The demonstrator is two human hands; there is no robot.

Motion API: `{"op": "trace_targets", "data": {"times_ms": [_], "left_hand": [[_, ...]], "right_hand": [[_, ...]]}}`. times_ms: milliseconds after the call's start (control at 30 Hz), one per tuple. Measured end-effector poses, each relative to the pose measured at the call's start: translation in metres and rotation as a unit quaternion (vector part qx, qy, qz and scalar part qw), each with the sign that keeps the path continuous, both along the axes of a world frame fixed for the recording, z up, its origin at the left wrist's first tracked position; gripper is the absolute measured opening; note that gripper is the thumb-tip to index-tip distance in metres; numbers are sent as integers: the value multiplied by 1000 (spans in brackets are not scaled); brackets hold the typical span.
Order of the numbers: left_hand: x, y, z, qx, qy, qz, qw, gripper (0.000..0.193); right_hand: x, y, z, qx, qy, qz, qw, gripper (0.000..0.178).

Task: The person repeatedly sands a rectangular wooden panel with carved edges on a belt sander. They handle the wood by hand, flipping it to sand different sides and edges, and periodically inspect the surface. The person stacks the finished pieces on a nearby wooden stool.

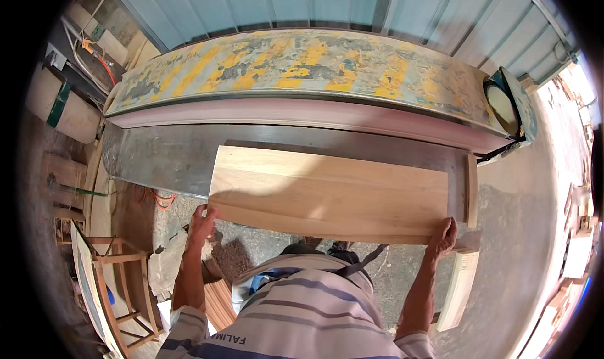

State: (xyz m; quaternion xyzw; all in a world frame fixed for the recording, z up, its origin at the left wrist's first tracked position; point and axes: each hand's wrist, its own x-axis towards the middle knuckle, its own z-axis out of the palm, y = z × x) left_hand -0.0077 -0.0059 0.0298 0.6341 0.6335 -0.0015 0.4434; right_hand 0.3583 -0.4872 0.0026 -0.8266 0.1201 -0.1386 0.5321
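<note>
A broad, pale wooden board [340, 189] lies crosswise in front of me, its far part over a grey metal machine table [157, 148]. My left hand [203, 222] grips the board's near left corner, fingers partly hidden by the wood. At the near right corner, my right hand [443, 236] is closed around the edge, thumb toward the top. Behind the board runs a long pink sanding belt [302, 112] under a cover [251, 66] with worn yellow and grey stripes. A narrow wooden strip [471, 189] stands at the table's right end.
A round roller end [501, 107] sits at the machine's right. At left are a motor-like cylinder [69, 107], an orange cord [165, 200] and a wooden stool frame [123, 277]. A pale wood block [458, 290] is near my right forearm. Blue corrugated wall [302, 3] rises behind.
</note>
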Motion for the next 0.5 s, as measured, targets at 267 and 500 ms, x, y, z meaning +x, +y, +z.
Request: {"op": "trace_targets", "data": {"times_ms": [267, 500], "left_hand": [[35, 2, -7, 33, -94, 43, 994, 62], [63, 15, -2, -8, -111, 61, 992, 68]], "right_hand": [[34, 18, -11, 57, -48, 39, 996, 42], [56, 44, 8, 16, -66, 22, 997, 41]]}}
